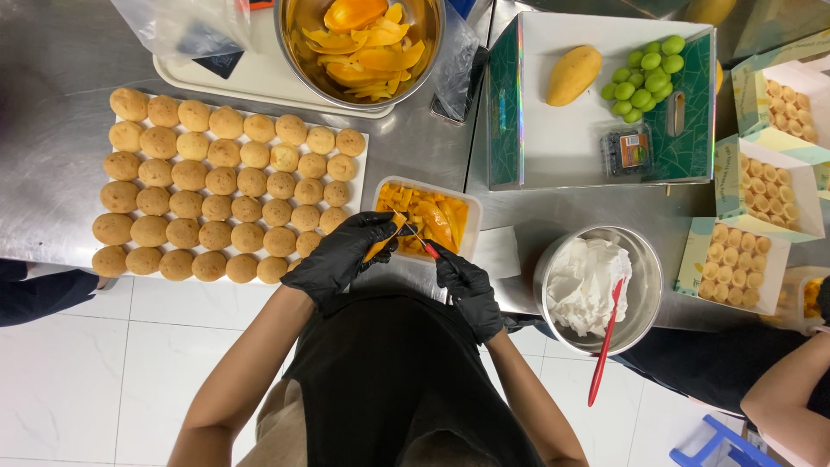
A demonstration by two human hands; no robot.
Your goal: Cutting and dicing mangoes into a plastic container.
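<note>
My left hand (341, 253), in a black glove, holds an orange mango piece (381, 246) at the near edge of a white rectangular tub (472, 227) of cut mango slices. A black glove also covers my right hand (467, 290), which grips a small red-handled knife (423, 243). Its blade touches the mango piece held over the tub's near left corner. Both hands work close together above the steel counter's front edge.
Rows of round golden pastries (220, 183) lie on white paper to the left. A steel bowl of mango peels (359, 45) stands behind, and a steel bowl of white cream (596, 285) with a red spatula stands right. A box holds a mango (573, 74) and green grapes (644, 78). Another person's arm (782, 389) is at right.
</note>
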